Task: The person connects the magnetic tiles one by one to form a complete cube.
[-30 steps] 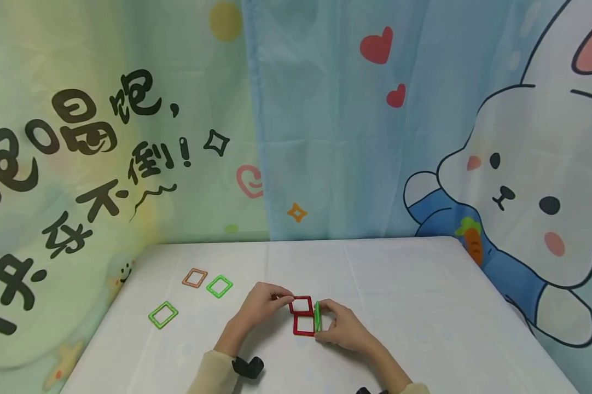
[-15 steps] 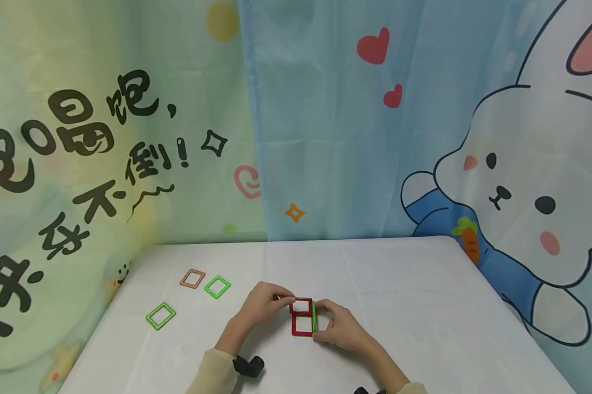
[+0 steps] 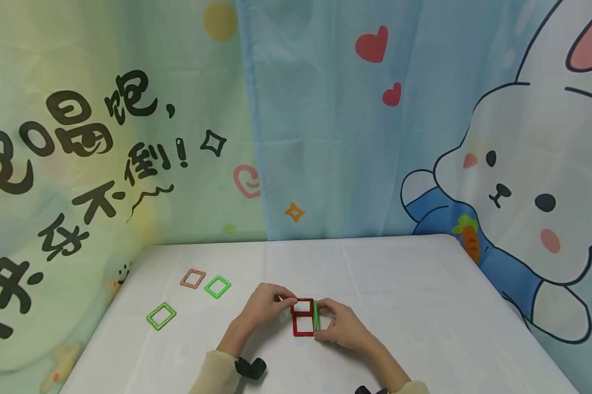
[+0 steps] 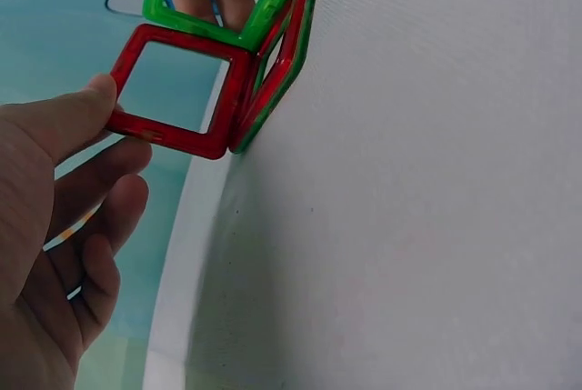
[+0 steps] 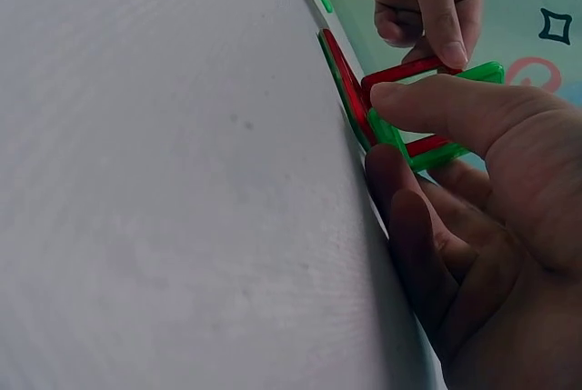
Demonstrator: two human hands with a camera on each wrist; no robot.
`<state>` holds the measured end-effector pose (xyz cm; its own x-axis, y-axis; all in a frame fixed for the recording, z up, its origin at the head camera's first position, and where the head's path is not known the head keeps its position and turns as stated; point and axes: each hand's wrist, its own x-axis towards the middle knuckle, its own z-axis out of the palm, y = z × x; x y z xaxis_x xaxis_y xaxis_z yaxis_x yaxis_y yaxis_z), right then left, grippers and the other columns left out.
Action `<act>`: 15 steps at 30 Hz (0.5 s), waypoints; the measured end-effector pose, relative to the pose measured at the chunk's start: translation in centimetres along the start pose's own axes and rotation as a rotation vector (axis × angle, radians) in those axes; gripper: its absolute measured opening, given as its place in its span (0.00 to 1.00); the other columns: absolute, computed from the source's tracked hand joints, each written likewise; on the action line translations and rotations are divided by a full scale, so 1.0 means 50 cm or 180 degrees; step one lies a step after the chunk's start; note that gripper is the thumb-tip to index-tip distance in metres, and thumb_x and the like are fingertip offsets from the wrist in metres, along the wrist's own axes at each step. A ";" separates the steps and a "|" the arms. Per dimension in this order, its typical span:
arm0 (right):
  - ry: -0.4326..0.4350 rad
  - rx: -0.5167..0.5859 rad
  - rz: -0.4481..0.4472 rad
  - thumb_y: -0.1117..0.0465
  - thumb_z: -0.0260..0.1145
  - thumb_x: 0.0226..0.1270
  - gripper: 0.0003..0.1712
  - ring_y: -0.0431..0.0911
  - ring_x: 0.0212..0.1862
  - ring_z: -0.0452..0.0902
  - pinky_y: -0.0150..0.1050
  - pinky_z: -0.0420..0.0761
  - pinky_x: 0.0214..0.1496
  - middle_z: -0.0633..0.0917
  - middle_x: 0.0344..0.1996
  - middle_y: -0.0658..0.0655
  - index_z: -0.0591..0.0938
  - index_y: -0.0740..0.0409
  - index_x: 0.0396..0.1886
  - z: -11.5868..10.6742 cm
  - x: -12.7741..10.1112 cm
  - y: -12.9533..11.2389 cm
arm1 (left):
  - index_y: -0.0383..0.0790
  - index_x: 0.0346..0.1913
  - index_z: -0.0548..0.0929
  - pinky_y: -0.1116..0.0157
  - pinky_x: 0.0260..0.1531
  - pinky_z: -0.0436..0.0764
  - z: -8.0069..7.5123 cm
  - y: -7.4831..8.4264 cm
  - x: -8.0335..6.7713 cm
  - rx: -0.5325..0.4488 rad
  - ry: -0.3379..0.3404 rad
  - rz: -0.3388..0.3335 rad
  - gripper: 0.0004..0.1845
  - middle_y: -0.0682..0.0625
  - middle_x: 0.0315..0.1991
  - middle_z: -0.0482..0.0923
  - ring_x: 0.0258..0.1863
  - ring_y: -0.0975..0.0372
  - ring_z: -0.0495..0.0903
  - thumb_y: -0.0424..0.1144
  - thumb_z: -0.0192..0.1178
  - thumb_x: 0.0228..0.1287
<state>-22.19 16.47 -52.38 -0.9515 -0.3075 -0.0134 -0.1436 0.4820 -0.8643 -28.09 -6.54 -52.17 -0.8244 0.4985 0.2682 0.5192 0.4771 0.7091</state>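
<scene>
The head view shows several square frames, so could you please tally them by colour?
Red frames: 2
Green frames: 3
Orange frame: 1
Total: 6, not counting a green edge that the left wrist view shows beneath one red frame.

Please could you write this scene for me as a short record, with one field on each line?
Left hand: pinches an upright red frame
Right hand: holds an upright green frame
Between hands: flat red frame on the table, green showing beneath it
Contact: both upright frames appear to meet the flat red frame's edges
Loose frames: orange frame, far green frame, near green frame, lying on the person's left
Background: printed curtain
</scene>
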 end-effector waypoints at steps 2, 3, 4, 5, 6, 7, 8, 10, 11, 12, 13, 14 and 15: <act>-0.0008 -0.0007 -0.0001 0.66 0.78 0.48 0.33 0.42 0.21 0.74 0.36 0.77 0.24 0.80 0.52 0.64 0.76 0.63 0.56 -0.003 0.001 0.001 | 0.45 0.37 0.90 0.69 0.30 0.77 0.003 -0.003 0.001 -0.0016 0.0012 -0.0027 0.06 0.64 0.30 0.83 0.29 0.70 0.76 0.42 0.66 0.64; -0.0009 -0.0004 0.0005 0.66 0.78 0.48 0.33 0.42 0.20 0.74 0.36 0.77 0.24 0.80 0.52 0.64 0.76 0.63 0.56 -0.004 0.002 0.001 | 0.45 0.37 0.90 0.69 0.30 0.77 0.004 -0.004 0.001 -0.0029 0.0012 -0.0038 0.06 0.64 0.30 0.82 0.29 0.70 0.76 0.42 0.66 0.64; -0.0016 -0.0003 0.0014 0.66 0.78 0.48 0.33 0.42 0.20 0.74 0.36 0.77 0.24 0.80 0.52 0.64 0.76 0.63 0.56 -0.005 0.002 0.001 | 0.45 0.37 0.90 0.69 0.30 0.77 0.005 -0.004 0.001 -0.0051 0.0008 -0.0045 0.06 0.64 0.30 0.82 0.29 0.70 0.76 0.43 0.66 0.64; -0.0030 -0.0004 0.0013 0.66 0.78 0.48 0.33 0.42 0.20 0.74 0.36 0.77 0.24 0.80 0.52 0.64 0.76 0.63 0.56 -0.006 0.002 0.002 | 0.45 0.37 0.90 0.69 0.30 0.77 0.006 -0.006 0.001 -0.0065 0.0006 -0.0061 0.06 0.64 0.30 0.82 0.29 0.70 0.76 0.43 0.66 0.64; -0.0051 0.0005 0.0008 0.66 0.78 0.49 0.33 0.42 0.20 0.75 0.35 0.77 0.24 0.80 0.53 0.65 0.75 0.63 0.57 -0.006 0.002 0.002 | 0.45 0.37 0.90 0.69 0.30 0.77 0.005 -0.005 0.000 -0.0090 0.0011 -0.0082 0.07 0.64 0.30 0.82 0.29 0.69 0.76 0.43 0.66 0.64; -0.0076 0.0036 -0.0007 0.66 0.77 0.49 0.33 0.42 0.20 0.75 0.36 0.77 0.24 0.79 0.53 0.65 0.75 0.63 0.57 -0.006 0.002 0.003 | 0.45 0.37 0.90 0.69 0.29 0.76 0.005 -0.005 -0.002 -0.0114 0.0018 -0.0112 0.06 0.64 0.30 0.82 0.29 0.69 0.75 0.43 0.66 0.64; -0.0102 0.0065 -0.0007 0.66 0.77 0.50 0.33 0.42 0.20 0.75 0.36 0.78 0.24 0.79 0.53 0.65 0.75 0.63 0.57 -0.005 0.003 0.003 | 0.46 0.37 0.90 0.69 0.29 0.76 0.005 -0.006 -0.004 -0.0131 0.0019 -0.0142 0.06 0.64 0.30 0.82 0.28 0.69 0.75 0.43 0.66 0.64; -0.0161 0.0096 0.0000 0.66 0.77 0.50 0.34 0.42 0.21 0.76 0.36 0.78 0.24 0.78 0.54 0.65 0.74 0.62 0.58 -0.004 0.003 0.003 | 0.46 0.37 0.90 0.69 0.27 0.76 0.005 -0.006 -0.007 -0.0161 0.0019 -0.0186 0.06 0.63 0.30 0.82 0.27 0.68 0.75 0.43 0.66 0.63; -0.0180 0.0098 -0.0003 0.66 0.76 0.50 0.34 0.43 0.22 0.76 0.37 0.78 0.24 0.78 0.54 0.64 0.74 0.63 0.58 -0.003 0.003 0.003 | 0.46 0.36 0.90 0.69 0.26 0.76 0.005 -0.007 -0.009 -0.0169 0.0017 -0.0206 0.06 0.63 0.29 0.82 0.26 0.68 0.75 0.43 0.67 0.63; -0.0187 0.0091 -0.0002 0.67 0.76 0.50 0.34 0.43 0.22 0.76 0.37 0.78 0.24 0.78 0.53 0.64 0.74 0.63 0.58 -0.003 0.003 0.003 | 0.46 0.36 0.90 0.69 0.25 0.75 0.005 -0.007 -0.010 -0.0188 0.0008 -0.0219 0.06 0.63 0.29 0.82 0.26 0.68 0.75 0.43 0.67 0.63; -0.0185 0.0066 0.0002 0.67 0.76 0.50 0.34 0.43 0.22 0.76 0.37 0.78 0.24 0.78 0.52 0.63 0.74 0.63 0.58 -0.003 0.003 0.003 | 0.46 0.37 0.90 0.69 0.25 0.75 0.005 -0.007 -0.011 -0.0206 -0.0009 -0.0231 0.06 0.63 0.29 0.82 0.25 0.68 0.75 0.44 0.67 0.62; -0.0176 0.0025 0.0016 0.67 0.76 0.49 0.35 0.43 0.22 0.76 0.37 0.78 0.24 0.78 0.51 0.62 0.74 0.63 0.58 -0.004 0.003 0.002 | 0.45 0.37 0.90 0.69 0.24 0.75 0.006 -0.008 -0.011 -0.0218 -0.0029 -0.0233 0.07 0.63 0.30 0.82 0.25 0.68 0.75 0.44 0.67 0.62; -0.0167 -0.0007 0.0024 0.67 0.76 0.49 0.35 0.43 0.22 0.76 0.37 0.78 0.23 0.79 0.50 0.60 0.73 0.63 0.58 -0.004 0.003 0.002 | 0.45 0.37 0.90 0.69 0.24 0.75 0.006 -0.008 -0.011 -0.0241 -0.0047 -0.0237 0.07 0.62 0.30 0.83 0.24 0.68 0.75 0.43 0.68 0.62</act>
<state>-22.40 16.65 -52.35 -0.9370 -0.3464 -0.0463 -0.1371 0.4862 -0.8631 -27.76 -6.80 -52.80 -0.8564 0.4745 0.2036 0.4376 0.4576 0.7740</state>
